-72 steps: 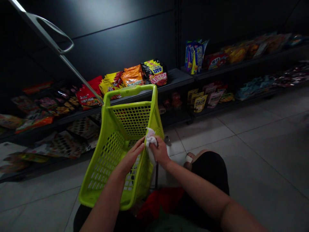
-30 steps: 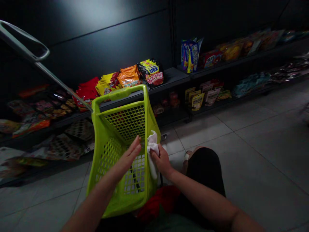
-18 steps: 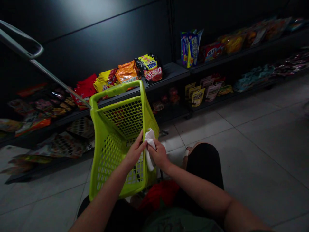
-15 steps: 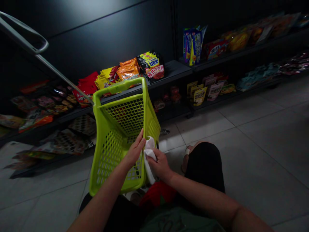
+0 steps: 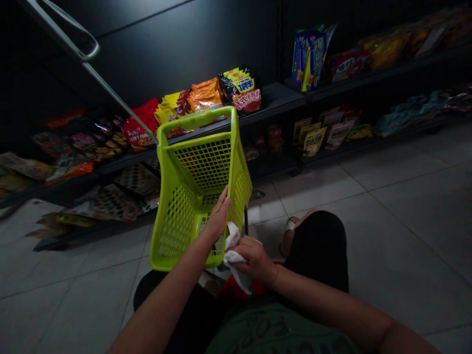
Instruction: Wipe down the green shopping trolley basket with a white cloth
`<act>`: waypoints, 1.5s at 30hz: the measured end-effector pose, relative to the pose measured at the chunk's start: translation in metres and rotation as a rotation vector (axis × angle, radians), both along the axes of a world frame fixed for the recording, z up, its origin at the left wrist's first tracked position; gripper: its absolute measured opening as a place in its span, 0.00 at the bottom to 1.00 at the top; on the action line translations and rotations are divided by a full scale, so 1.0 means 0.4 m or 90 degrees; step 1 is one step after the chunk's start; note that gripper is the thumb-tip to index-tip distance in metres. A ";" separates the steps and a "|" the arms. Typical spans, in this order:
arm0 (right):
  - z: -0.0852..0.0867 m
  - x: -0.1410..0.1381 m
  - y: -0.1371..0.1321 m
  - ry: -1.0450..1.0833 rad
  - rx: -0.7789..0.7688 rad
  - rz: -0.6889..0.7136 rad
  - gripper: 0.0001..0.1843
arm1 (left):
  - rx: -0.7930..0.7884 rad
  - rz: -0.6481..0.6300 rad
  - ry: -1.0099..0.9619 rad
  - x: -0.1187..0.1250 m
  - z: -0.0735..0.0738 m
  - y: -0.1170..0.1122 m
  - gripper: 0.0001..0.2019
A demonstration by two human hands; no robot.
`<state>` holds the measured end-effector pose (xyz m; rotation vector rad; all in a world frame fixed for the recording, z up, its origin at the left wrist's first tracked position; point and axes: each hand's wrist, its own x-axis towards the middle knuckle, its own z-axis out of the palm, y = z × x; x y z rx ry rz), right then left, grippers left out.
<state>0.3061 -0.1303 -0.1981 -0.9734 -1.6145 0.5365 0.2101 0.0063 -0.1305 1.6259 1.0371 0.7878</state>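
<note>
A lime-green plastic shopping basket [image 5: 233, 147] with a perforated grid wall stands tilted in front of me, its inside facing up. My left hand [image 5: 217, 219] holds the basket's right rim, with the fingers pressed together along it and the thumb side partly hidden. Just below and to the right, my right hand [image 5: 257, 258] is closed around a crumpled white cloth [image 5: 234, 260]. One end of the cloth rises close to the rim; whether it touches cannot be made out. A thin metal pull handle [image 5: 118, 98] slants up to the left from the basket's back corner.
Dark shelves [image 5: 278, 98] run along the wall behind the basket. They carry orange snack packs [image 5: 205, 96], black packs [image 5: 243, 93], blue bags [image 5: 311, 56] and yellow pouches [image 5: 313, 141]. My bent knee [image 5: 320, 246] is on the right, above pale floor tiles [image 5: 401, 231].
My right hand and the cloth have moved down along the basket's side, toward my body. My left hand keeps its place on the rim. The whole view has shifted slightly.
</note>
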 end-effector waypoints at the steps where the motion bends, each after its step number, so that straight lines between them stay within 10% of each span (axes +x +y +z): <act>1: 0.003 0.010 0.013 -0.012 0.008 -0.001 0.07 | 0.002 0.000 0.006 0.000 -0.001 0.002 0.28; 7: 0.002 -0.001 0.063 0.099 -0.067 -0.159 0.03 | 0.036 -0.009 0.009 0.007 -0.003 0.011 0.28; 12: -0.033 -0.033 -0.003 0.057 0.035 -0.027 0.07 | 0.009 -0.016 0.008 0.010 -0.006 0.010 0.29; 17: -0.031 0.024 0.067 0.061 0.058 0.054 0.10 | 0.019 -0.008 0.050 0.012 0.011 0.005 0.29; 24: 0.023 0.085 0.279 0.281 -0.232 -0.310 0.05 | -0.010 -0.024 0.051 0.016 0.015 0.008 0.31; 31: 0.012 0.035 0.216 0.288 -0.168 -0.217 0.08 | -0.063 -0.032 0.072 -0.020 -0.007 0.009 0.33; 39: 0.080 0.166 0.444 0.354 -0.106 -0.411 0.09 | -0.045 -0.108 0.112 -0.029 0.024 0.002 0.33; 45: 0.073 0.073 0.309 0.324 0.003 -0.312 0.24 | -0.036 -0.163 0.113 -0.047 0.025 0.015 0.32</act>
